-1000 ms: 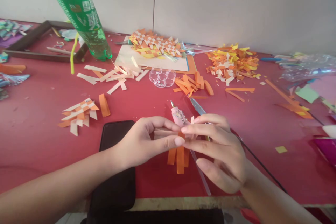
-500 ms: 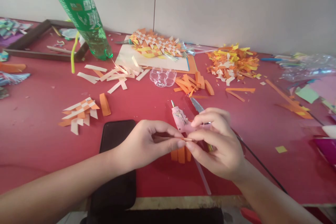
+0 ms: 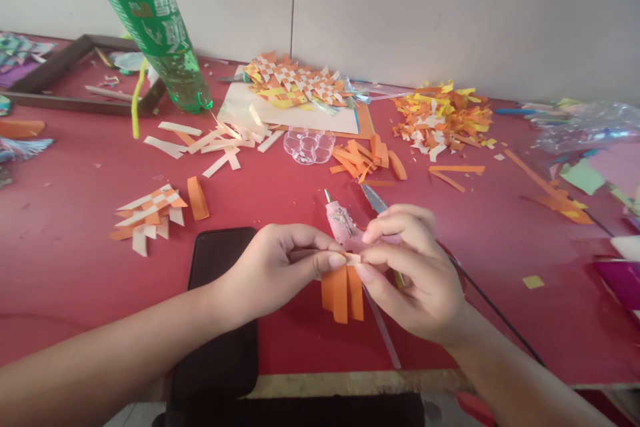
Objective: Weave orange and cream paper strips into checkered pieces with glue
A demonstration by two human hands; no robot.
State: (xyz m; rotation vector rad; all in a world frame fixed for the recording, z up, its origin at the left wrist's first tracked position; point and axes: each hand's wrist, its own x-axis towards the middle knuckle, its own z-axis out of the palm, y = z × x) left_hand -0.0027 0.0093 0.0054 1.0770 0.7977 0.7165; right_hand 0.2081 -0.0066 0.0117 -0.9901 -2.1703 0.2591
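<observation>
Between my two hands is a small piece of woven paper strips point(image 3: 341, 293), with orange strips hanging down and a pale strip across the top. My left hand point(image 3: 283, 273) pinches its upper left side between thumb and fingers. At the upper right end, the thumb and index finger of my right hand point(image 3: 415, 273) grip the pale strip. Just beyond my fingers lies a pink glue gun point(image 3: 343, 223), its handle partly hidden by my right hand. A clear glue stick point(image 3: 384, 330) shows below that hand, and a metal blade point(image 3: 374, 199) behind it.
A black phone point(image 3: 220, 320) lies by my left wrist. Past it are a woven paper piece point(image 3: 153, 213), loose orange strips point(image 3: 367, 157), pale strips point(image 3: 220, 140) and a clear flower-shaped tray point(image 3: 309, 147). A green bottle point(image 3: 155, 33) stands at back left near a dark frame point(image 3: 55, 67).
The paper piece has tipped so that its orange strips face me and show more of their length. Both hands keep their pinch, nearly in place.
</observation>
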